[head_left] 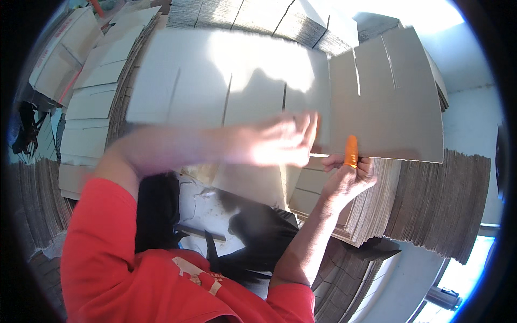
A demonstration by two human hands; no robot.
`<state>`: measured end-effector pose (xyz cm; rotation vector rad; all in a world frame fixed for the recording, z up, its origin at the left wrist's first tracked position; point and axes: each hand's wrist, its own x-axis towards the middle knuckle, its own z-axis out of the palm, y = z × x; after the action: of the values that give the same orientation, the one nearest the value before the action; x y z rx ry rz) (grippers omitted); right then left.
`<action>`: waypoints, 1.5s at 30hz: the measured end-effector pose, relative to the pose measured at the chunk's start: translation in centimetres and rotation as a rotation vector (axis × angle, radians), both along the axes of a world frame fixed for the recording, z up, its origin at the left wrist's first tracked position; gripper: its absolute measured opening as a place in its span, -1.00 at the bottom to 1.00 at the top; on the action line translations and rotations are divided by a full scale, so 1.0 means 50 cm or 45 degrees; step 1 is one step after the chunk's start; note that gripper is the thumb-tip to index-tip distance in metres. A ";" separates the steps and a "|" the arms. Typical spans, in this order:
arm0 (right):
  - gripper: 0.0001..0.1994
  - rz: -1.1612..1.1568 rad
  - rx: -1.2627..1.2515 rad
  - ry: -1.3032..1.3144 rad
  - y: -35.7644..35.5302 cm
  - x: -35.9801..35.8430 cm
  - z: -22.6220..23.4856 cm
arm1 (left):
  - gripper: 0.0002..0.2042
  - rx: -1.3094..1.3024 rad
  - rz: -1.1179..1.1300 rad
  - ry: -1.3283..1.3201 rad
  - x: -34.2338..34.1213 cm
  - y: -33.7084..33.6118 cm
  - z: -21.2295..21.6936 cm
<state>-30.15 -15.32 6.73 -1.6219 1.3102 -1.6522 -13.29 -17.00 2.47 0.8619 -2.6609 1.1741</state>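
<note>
we see the board [398, 116] in flat grey-tan, marked with two pale lines. the sheet [204, 89] is pale grey, ruled with darker lines and bleached white where sunlight falls. our shirt [99, 231] is red with a cream print [188, 269], and our finger cover [351, 152] bright orange. we find the stack [439, 202] brown and finely striped, the wall [474, 121] pale blue-grey, and the box [63, 59] off-white with red marks.
</note>
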 end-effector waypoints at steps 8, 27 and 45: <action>-0.78 0.002 -0.020 -0.029 0.008 -0.024 -0.027 | -0.44 0.240 0.039 1.260 0.084 -0.191 0.115; -0.78 -0.044 0.273 -0.238 0.033 0.020 0.009 | -0.86 -0.342 0.261 0.028 0.134 -0.313 0.110; -0.73 0.008 0.271 0.036 0.013 -0.004 -0.014 | -0.65 -0.167 -0.032 0.106 0.064 -0.183 0.077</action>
<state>-30.35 -14.67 6.02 -1.5252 1.4404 -1.4365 -10.09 -26.15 6.32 0.8343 -2.4902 1.2616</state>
